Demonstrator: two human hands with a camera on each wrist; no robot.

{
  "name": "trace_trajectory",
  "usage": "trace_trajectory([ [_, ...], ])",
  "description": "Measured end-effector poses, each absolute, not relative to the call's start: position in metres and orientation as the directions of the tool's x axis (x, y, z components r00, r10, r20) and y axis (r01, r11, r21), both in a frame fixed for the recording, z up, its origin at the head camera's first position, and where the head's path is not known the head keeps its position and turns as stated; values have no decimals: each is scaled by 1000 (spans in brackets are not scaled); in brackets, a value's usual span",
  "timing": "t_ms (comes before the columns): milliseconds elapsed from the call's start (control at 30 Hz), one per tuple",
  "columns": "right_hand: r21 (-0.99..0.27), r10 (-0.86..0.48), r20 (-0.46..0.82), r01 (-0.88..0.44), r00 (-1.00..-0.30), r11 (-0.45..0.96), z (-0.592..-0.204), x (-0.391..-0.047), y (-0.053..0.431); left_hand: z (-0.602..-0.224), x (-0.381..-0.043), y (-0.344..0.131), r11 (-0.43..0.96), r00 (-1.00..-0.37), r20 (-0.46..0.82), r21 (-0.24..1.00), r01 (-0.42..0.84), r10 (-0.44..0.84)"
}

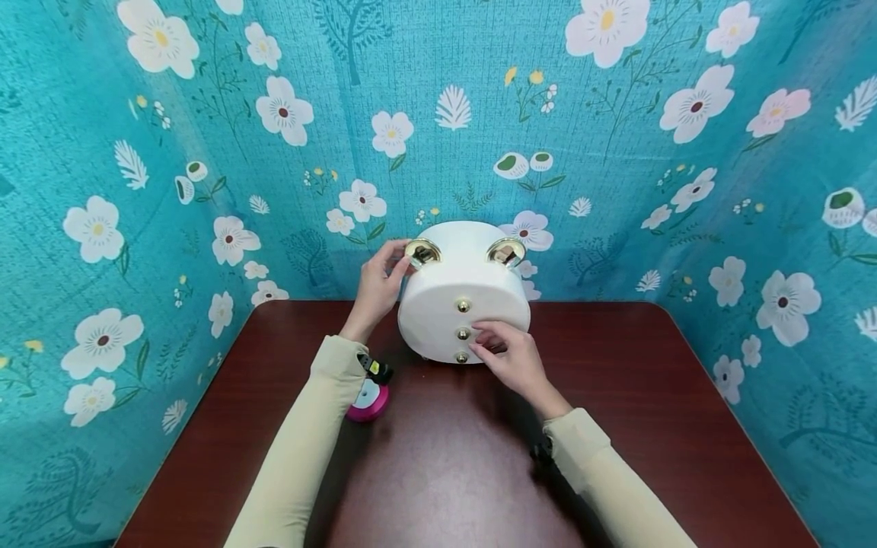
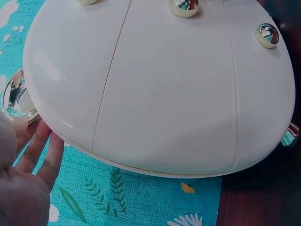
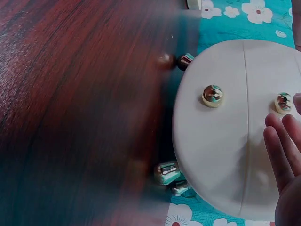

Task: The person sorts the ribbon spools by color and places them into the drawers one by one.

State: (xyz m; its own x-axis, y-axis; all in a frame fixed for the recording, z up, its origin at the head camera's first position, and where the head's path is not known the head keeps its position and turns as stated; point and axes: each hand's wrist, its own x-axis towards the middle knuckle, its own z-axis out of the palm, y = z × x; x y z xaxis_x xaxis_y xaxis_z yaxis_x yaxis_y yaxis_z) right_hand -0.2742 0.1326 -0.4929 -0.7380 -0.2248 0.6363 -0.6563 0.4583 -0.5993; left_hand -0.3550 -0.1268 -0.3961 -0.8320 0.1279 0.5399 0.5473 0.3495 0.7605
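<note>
A white, rounded drawer box (image 1: 438, 312) with two gold ears stands at the back of the table, three gold knobs down its front. My left hand (image 1: 381, 285) holds its left gold ear (image 1: 422, 251), thumb in front and fingers behind; in the left wrist view fingers (image 2: 40, 150) reach behind the box's edge. At the front, my right hand (image 1: 510, 358) has its thumb and fingertips beside the middle knob (image 1: 464, 333), spread a little apart. In the right wrist view the middle knob (image 3: 283, 102) shows uncovered right by the fingertips. Seams between the drawers look closed.
Below my left wrist lies a round pink and pale-blue object (image 1: 370, 401), partly hidden by the sleeve. The dark red-brown table (image 1: 438, 472) ends at a teal flowered curtain (image 1: 425, 99) behind and at both sides. Small shiny feet (image 3: 168, 173) stick out under the box.
</note>
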Motion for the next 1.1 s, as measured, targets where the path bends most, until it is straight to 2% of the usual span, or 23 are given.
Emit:
trace_trajectory([
  [333,-599,-222,637,-656,-738,459,-497,-282,120,-394,-355,-128,363,-836,532,759,540,133],
  [700,-644,-154,611,-600,-777,474,-498,-284,111,-397,-357,-127,391,-837,534,749,535,122],
  [1100,-635,-151,622,-608,-768,476,-499,-287,110,-399,-357,-127,386,-835,535,750,538,124],
])
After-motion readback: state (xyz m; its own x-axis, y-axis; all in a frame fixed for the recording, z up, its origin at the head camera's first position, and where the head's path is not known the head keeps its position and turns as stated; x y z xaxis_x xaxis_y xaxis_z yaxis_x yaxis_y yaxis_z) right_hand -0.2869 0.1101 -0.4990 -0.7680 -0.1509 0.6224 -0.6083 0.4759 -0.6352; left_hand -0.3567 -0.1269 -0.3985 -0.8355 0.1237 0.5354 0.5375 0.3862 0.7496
